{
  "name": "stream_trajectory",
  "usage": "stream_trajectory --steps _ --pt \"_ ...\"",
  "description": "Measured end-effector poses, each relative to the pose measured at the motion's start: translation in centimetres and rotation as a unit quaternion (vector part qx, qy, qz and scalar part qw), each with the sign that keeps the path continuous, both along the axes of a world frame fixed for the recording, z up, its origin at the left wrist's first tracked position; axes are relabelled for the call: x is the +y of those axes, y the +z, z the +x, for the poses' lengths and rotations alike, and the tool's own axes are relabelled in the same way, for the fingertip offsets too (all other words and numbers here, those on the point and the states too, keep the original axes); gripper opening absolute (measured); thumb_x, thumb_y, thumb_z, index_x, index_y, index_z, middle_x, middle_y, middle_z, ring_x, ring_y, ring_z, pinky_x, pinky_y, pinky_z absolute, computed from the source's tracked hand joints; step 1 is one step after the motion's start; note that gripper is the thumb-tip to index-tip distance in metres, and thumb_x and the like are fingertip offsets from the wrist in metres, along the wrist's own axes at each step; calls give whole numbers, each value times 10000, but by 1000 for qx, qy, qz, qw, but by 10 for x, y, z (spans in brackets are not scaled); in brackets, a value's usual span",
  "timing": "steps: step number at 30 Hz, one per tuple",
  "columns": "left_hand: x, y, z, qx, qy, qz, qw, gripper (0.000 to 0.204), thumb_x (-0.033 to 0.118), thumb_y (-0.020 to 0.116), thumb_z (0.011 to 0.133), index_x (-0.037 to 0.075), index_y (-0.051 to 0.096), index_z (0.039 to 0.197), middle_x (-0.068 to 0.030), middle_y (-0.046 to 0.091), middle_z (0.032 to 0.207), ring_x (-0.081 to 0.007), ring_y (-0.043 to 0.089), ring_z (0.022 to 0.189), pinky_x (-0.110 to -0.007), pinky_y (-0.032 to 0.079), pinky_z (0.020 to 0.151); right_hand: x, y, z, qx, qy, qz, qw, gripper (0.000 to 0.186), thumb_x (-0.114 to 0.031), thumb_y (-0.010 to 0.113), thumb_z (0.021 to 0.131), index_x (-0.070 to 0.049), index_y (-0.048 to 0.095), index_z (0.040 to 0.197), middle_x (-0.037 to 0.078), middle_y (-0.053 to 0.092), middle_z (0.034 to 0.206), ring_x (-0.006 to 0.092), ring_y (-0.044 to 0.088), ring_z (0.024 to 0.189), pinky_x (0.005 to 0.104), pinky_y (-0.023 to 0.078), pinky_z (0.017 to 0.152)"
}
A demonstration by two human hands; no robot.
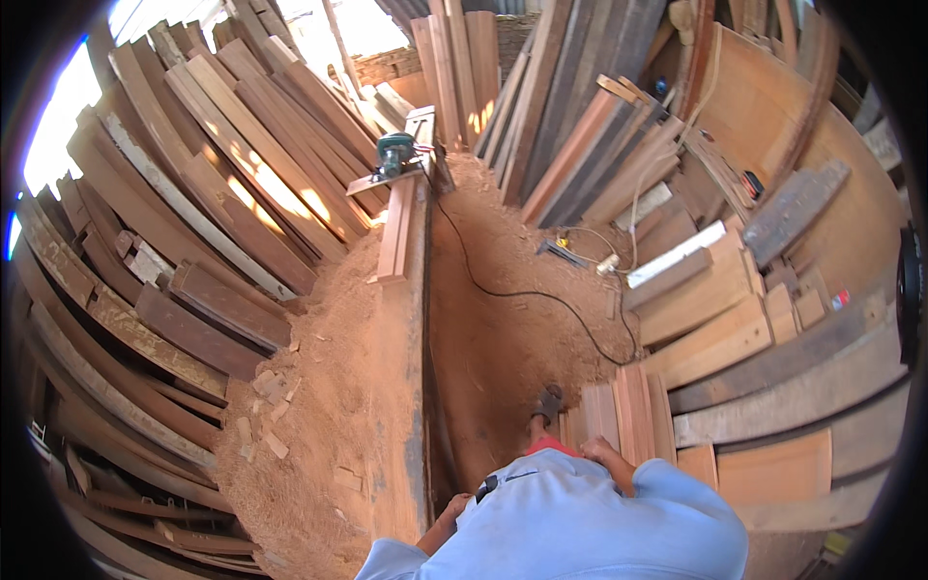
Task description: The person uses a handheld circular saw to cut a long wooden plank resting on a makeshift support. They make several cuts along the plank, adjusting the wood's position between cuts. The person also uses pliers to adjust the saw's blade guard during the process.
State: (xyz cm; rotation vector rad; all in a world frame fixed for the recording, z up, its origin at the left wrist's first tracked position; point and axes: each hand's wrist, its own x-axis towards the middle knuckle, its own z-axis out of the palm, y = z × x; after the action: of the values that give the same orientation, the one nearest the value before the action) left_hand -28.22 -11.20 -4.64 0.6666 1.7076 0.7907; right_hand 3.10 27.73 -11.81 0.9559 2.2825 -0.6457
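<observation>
My left hand (454, 508) is low by my side, next to the near end of the long workbench (418, 387). My shirt and the viewing angle hide most of its fingers. Close against the ends of several upright reddish boards (633, 411) is my right hand (601, 450); its fingers look curled, but whether they grip a board is hidden. Farther along the bench sits a green power tool (394, 155) on a small wooden board. Beside it, a short stack of planed reddish wood pieces (394, 242) lies lengthwise on the bench.
A black cable (541, 293) runs from the tool across the sawdust-covered floor (483, 338) to the right. Leaning planks (251, 145) line the left, and more boards (715, 300) crowd the right. Wood offcuts (274, 440) lie in the shavings left of the bench.
</observation>
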Motion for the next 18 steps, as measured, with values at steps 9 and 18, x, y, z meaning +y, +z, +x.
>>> stream_trajectory --steps 9,18 --pt "250 30 -116 -102 156 -76 980 206 238 630 998 59 728 970 -22 663 828 -165 638 710 -343 532 628 186 -28 -70 160 -86 -95 979 232 -274 635 920 -90 739 826 94 722 744 253 671 617 444 509 538" --pt "392 51 -194 -136 275 8 952 277 159 628 1012 39 644 1261 -14 645 818 -108 575 623 -275 439 511 308 98 -177 266 -357 -136 885 237 -217 590 982 -76 691 820 48 687 728 157 605 556 353 463 469"
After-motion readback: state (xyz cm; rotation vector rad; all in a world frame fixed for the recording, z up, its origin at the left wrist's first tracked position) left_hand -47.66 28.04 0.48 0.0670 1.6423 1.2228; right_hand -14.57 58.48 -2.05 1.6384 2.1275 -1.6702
